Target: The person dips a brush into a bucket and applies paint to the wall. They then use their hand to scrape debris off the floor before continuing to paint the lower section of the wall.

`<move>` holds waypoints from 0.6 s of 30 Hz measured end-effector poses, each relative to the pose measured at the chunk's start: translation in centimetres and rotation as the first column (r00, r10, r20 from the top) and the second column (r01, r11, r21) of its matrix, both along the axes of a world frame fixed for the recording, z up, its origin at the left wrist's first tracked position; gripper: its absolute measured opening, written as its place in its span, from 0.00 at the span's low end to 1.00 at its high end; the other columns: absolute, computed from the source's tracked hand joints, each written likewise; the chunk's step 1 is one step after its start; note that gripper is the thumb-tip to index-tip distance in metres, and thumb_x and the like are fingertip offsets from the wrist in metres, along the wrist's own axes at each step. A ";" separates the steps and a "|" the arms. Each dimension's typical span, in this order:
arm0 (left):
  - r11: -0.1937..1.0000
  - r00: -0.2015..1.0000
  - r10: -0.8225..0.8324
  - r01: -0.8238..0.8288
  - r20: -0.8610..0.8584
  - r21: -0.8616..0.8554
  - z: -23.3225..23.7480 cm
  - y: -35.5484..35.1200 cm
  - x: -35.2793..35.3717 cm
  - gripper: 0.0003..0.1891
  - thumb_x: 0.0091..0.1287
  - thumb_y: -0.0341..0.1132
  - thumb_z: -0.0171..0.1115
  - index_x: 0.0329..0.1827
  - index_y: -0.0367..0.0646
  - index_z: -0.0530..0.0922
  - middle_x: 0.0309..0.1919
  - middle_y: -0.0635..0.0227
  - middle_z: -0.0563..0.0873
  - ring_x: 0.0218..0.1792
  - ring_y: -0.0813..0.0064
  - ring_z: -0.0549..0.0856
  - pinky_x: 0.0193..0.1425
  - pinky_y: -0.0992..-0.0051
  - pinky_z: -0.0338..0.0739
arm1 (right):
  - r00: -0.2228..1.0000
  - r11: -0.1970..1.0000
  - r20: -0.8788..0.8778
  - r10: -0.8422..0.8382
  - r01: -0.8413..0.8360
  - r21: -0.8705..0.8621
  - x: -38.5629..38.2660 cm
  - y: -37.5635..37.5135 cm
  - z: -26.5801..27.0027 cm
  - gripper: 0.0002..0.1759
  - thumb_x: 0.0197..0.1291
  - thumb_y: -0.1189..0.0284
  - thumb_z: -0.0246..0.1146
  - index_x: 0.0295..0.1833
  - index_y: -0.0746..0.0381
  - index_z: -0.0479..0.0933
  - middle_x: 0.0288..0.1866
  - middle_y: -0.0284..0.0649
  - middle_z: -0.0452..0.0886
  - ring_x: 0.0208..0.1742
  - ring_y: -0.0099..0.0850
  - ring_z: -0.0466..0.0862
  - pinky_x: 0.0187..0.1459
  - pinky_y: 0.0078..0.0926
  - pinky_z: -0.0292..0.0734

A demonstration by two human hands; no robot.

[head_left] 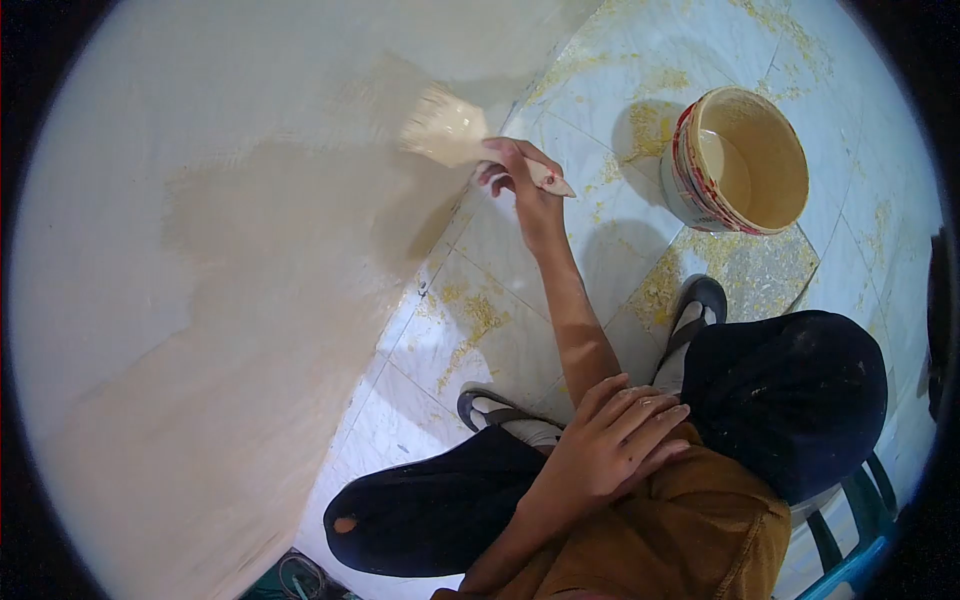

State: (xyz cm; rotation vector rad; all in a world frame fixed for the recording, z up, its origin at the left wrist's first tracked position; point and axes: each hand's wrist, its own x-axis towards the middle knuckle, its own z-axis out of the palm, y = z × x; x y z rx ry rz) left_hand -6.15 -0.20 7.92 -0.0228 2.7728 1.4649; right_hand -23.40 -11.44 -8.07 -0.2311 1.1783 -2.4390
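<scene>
A wide paintbrush (450, 128), its bristles coated in cream paint, is held by the handle in my right hand (520, 175). The bristles are at the pale wall (270, 250), where a damp, darker patch spreads around and below them. The fingers of my right hand are wrapped round the handle, whose tip sticks out past the wrist side. My left hand (620, 435) lies with fingers stretched out over my right forearm, near my brown shirt, and holds nothing. A paint bucket (685, 180) with cream paint inside stands on the floor to the right of the brush.
The tiled floor (540, 300) is spotted with yellow-cream paint drips. A speckled, paint-splattered slab (760, 265) lies by the bucket. My feet in dark sandals (705, 295) are on the tiles. Part of a green chair (850, 550) shows beneath me; a coiled cable (300, 578) lies at the bottom.
</scene>
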 end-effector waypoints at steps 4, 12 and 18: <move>1.000 1.000 -0.007 0.007 -0.013 -0.003 0.0 0.4 0.2 0.22 0.62 0.40 0.74 0.59 0.47 0.82 0.53 0.68 0.86 0.58 0.68 0.84 0.70 0.58 0.73 | 0.997 0.980 0.055 -0.046 0.035 0.197 -0.1 1.0 -4.6 0.20 0.75 0.61 0.59 0.50 0.69 0.84 0.34 0.38 0.86 0.30 0.23 0.83 0.32 0.19 0.73; 1.000 0.999 -0.014 0.014 -0.030 0.002 -0.1 0.7 0.6 0.22 0.63 0.41 0.73 0.59 0.46 0.82 0.54 0.67 0.85 0.59 0.68 0.83 0.70 0.58 0.72 | 0.957 0.917 -0.259 -0.130 0.215 0.335 0.5 0.5 -4.5 0.09 0.70 0.73 0.63 0.44 0.68 0.86 0.32 0.35 0.85 0.28 0.19 0.82 0.31 0.18 0.77; 1.000 1.000 -0.015 0.015 0.008 -0.005 0.1 0.5 0.7 0.22 0.62 0.42 0.73 0.59 0.47 0.83 0.54 0.69 0.85 0.59 0.68 0.83 0.70 0.59 0.73 | 0.862 0.959 -0.488 -0.138 0.239 0.150 3.7 -0.8 5.7 0.07 0.68 0.79 0.61 0.38 0.67 0.85 0.31 0.38 0.85 0.29 0.22 0.83 0.31 0.21 0.75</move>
